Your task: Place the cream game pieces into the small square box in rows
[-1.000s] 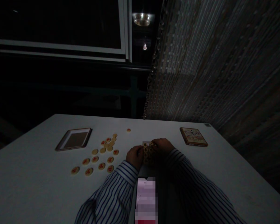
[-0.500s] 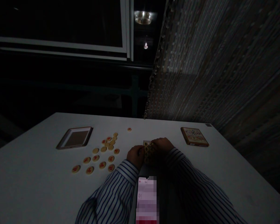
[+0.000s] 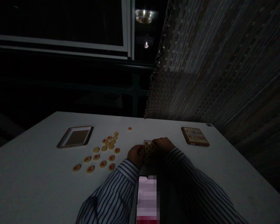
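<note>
Between my hands lies a small pale box [image 3: 145,141] filled with round Chinese chess pieces [image 3: 147,150], in deep shadow. My left hand [image 3: 136,155] is closed along its left side, fingers curled against the edge. At the far right corner my right hand [image 3: 163,145] is closed too, its fingertips bent down over the pieces; what they pinch is hidden. Loose wooden chess pieces [image 3: 103,164] lie to the left, several with red characters face up, others showing plain faces. One lone red-marked piece [image 3: 129,128] sits farther back.
An open, shallow box tray [image 3: 71,144] rests at the left of the white table [image 3: 42,180]. On the right lies a printed box lid [image 3: 194,137]. A lit phone [image 3: 146,199] stands at the near edge between my forearms. Beyond hang string curtains [image 3: 189,62].
The view shifts very slightly and the scene looks a bit darker. My hands stay at the box with hardly any motion; the loose pieces keep their places.
</note>
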The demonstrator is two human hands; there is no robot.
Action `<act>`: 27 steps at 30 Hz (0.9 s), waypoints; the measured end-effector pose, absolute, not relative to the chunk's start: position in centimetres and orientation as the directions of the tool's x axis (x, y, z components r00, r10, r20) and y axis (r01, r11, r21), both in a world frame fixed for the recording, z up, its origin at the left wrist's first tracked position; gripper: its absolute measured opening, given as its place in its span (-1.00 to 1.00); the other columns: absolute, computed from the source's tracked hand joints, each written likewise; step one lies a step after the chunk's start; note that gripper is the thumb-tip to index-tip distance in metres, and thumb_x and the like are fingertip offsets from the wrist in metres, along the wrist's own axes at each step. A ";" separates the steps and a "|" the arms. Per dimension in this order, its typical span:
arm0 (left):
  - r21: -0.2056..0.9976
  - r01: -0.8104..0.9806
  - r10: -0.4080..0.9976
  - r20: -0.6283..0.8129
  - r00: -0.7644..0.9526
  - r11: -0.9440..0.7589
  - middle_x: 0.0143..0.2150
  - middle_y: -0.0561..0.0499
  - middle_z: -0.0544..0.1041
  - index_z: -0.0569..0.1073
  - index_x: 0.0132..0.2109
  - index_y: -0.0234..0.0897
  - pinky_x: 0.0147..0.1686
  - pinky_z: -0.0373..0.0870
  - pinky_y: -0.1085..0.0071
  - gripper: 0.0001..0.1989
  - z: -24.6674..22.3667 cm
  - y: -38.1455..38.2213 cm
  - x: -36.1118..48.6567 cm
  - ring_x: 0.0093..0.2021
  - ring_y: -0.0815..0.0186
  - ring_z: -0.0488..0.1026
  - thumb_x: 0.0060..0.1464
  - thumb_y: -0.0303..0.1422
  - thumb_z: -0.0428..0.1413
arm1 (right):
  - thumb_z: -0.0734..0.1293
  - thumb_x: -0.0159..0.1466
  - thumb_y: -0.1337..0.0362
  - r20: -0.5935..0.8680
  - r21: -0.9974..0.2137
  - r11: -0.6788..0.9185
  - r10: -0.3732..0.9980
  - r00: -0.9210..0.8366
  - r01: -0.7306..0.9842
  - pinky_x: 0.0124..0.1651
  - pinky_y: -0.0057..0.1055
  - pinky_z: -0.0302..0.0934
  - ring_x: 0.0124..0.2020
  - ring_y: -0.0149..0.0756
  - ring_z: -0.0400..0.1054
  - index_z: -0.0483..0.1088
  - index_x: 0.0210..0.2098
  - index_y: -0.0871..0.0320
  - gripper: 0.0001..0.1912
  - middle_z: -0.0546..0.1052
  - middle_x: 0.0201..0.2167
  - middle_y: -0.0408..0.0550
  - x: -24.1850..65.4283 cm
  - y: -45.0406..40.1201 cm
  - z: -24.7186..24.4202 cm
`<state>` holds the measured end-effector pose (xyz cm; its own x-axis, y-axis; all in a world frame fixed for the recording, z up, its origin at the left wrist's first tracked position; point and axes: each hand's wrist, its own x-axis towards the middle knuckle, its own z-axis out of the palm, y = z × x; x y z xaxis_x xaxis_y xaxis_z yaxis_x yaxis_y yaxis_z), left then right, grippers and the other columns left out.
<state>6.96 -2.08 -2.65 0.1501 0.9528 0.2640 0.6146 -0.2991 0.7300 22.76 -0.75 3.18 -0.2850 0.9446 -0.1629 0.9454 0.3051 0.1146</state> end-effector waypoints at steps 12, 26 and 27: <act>0.736 0.605 0.951 0.265 0.157 -0.305 -0.32 -0.02 0.50 0.45 -0.30 -0.28 -0.29 0.31 0.42 -0.80 -2.9 -2.0 6.9 -0.31 0.34 0.39 -0.04 -0.37 -0.05 | 0.04 0.18 0.16 -0.197 0.121 0.325 0.934 -0.299 0.938 -0.28 -0.39 0.10 -0.26 -0.24 0.32 0.36 -0.28 0.14 -0.67 0.46 -0.29 0.04 22.5 -0.8 3.6; 0.732 0.604 0.948 0.272 0.166 -0.316 -0.31 -0.03 0.49 0.45 -0.29 -0.29 -0.28 0.31 0.42 -0.78 -3.3 -1.8 6.8 -0.29 0.34 0.40 -0.03 -0.36 -0.06 | 0.03 0.19 0.19 -0.192 0.121 0.343 0.929 -0.318 0.931 -0.28 -0.35 0.11 -0.23 -0.22 0.30 0.35 -0.24 0.11 -0.66 0.44 -0.26 0.05 22.5 -0.8 3.5; 0.731 0.606 0.948 0.270 0.167 -0.314 -0.31 -0.03 0.50 0.45 -0.29 -0.29 -0.28 0.31 0.42 -0.78 -3.3 -1.8 6.8 -0.29 0.34 0.40 -0.03 -0.36 -0.05 | 0.03 0.18 0.18 -0.193 0.120 0.345 0.928 -0.319 0.931 -0.28 -0.35 0.11 -0.24 -0.22 0.30 0.36 -0.24 0.11 -0.66 0.44 -0.27 0.05 22.5 -0.8 3.5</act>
